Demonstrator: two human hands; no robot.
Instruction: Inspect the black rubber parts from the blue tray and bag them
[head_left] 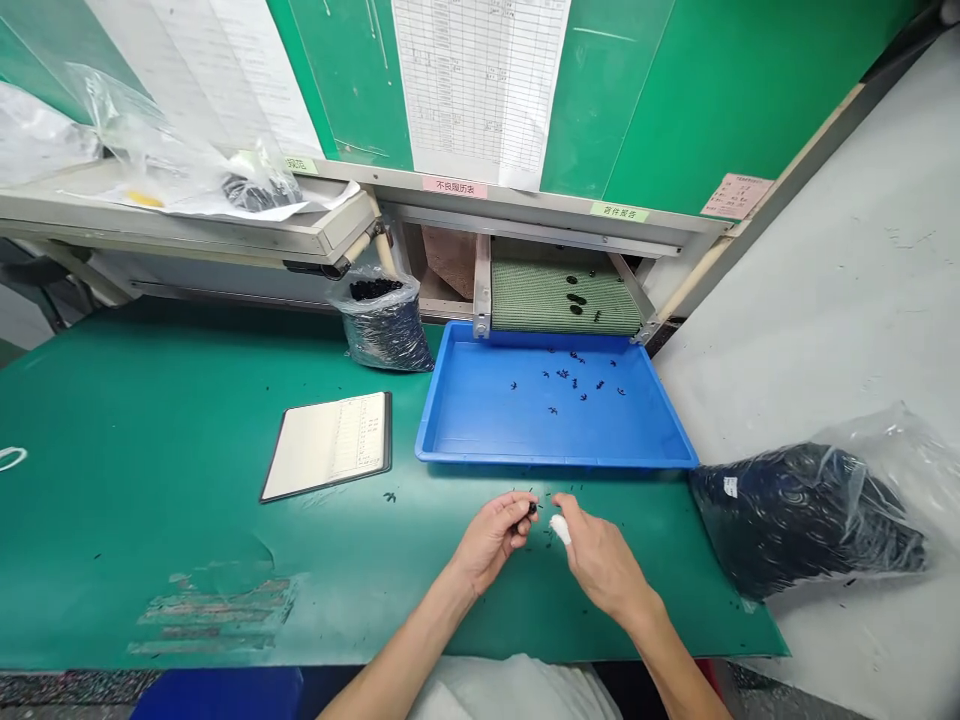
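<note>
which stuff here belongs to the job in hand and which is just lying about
Likely part of the job:
- small black piece in the left hand
- blue tray with scattered black parts
- green belt at the tray's far edge
- open bag of black pieces

Probably just lying about:
- open notebook
- white loop at the table's left edge

One head-worn camera looks forward and down over the green table [180,440] from its near edge

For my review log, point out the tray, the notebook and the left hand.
Tray [484,422]: head view, bare floor.
Notebook [322,448]: head view, white page.
Left hand [489,540]: head view, middle of the hand.
</note>
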